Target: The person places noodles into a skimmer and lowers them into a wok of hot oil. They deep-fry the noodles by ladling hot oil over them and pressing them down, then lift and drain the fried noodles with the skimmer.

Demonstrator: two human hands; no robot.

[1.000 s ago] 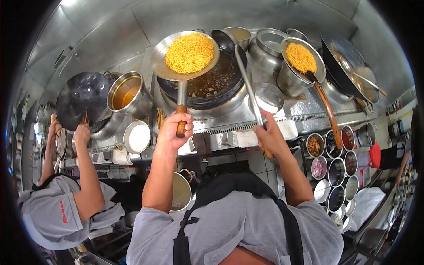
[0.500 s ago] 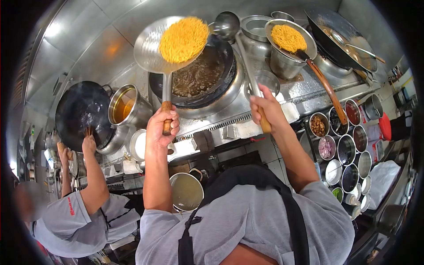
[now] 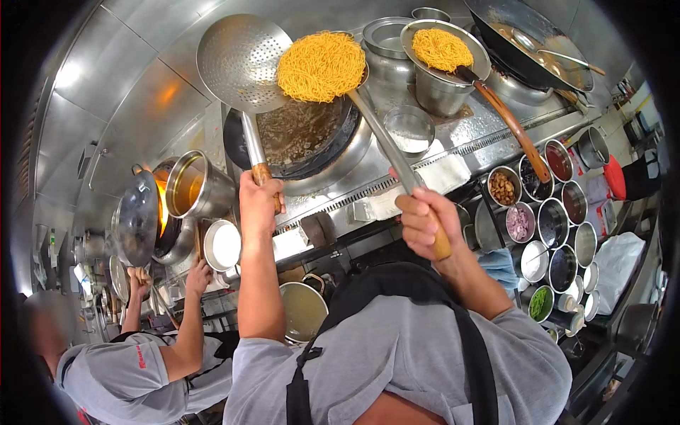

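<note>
My left hand is closed round the wooden handle of a perforated skimmer, whose bowl is bare and tilted. In my right hand is the handle of a long ladle. A round cake of yellow noodles rests on the ladle's head, close against the skimmer's right edge, and hides most of that head. Below both tools, a wok of bubbling dark oil sits on the stove. To the right, a second strainer with noodles lies across a metal pot.
At the left a co-worker tilts a wok beside a flame. A pot of oil stands between the woks. Another wok with a ladle is at the upper right. Several ingredient tins stand at the right.
The noodles have passed from the skimmer onto the ladle. The skimmer has moved left and up, and the ladle's head has come beside it. The co-worker's wok has tilted, with flame showing.
</note>
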